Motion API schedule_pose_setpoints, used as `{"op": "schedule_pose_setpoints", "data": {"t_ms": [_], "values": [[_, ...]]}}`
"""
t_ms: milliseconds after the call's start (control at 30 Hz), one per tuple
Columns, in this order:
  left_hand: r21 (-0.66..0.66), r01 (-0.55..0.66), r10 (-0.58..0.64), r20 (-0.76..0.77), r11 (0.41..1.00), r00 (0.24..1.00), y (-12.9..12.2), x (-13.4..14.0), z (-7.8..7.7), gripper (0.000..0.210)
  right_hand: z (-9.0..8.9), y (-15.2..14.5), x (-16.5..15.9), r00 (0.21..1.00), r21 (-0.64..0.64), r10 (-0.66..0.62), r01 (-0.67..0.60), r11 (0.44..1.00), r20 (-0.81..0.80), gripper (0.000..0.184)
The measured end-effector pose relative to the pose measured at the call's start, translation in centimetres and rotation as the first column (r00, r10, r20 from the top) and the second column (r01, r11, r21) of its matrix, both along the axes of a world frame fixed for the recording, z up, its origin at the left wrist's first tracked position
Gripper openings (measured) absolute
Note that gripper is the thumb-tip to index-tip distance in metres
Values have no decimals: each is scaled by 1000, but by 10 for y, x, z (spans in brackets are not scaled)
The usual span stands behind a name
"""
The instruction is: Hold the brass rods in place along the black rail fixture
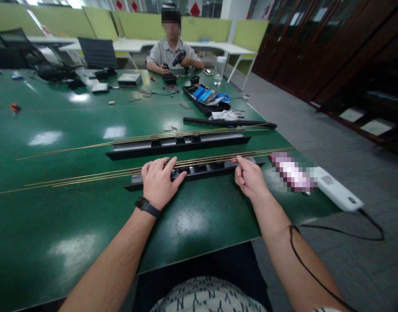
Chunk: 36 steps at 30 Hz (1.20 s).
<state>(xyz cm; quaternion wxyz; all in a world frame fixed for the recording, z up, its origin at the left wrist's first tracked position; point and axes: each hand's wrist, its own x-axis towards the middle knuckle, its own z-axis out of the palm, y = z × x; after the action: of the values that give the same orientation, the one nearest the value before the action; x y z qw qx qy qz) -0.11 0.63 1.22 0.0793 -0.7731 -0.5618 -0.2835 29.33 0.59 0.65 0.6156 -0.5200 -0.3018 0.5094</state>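
Observation:
My left hand [160,181] lies across a long black rail [205,174], fingers spread and thumb apart, touching the rail and the thin brass-coloured rods [121,175] along its top. Further right, my right hand [250,177] is closed, with thumb and forefinger pinched at the rods near the rail's right end. The pinch seems to hold a thin rod, though the fingertips partly cover it. Dark blocks [201,167] sit in the rail's channel between my hands. Both ends of the rods stick out beyond the rail.
A second black rail [186,145] with similar rods lies just behind. Beyond it are a black strip [229,123], white gloves [227,115] and a black tray [202,102]. A blurred pink-white object [291,171] and a corded white device [338,190] lie right. A person [174,52] opposite holds a drill.

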Motion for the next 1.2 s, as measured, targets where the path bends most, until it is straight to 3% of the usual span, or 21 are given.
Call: {"op": "schedule_pose_setpoints", "data": {"t_ms": [1200], "values": [[7,-4,4,-10,1000,1000,-1,0,0,49,2,-2,0,1000,-12,-4,4,1000,-18,35]]}}
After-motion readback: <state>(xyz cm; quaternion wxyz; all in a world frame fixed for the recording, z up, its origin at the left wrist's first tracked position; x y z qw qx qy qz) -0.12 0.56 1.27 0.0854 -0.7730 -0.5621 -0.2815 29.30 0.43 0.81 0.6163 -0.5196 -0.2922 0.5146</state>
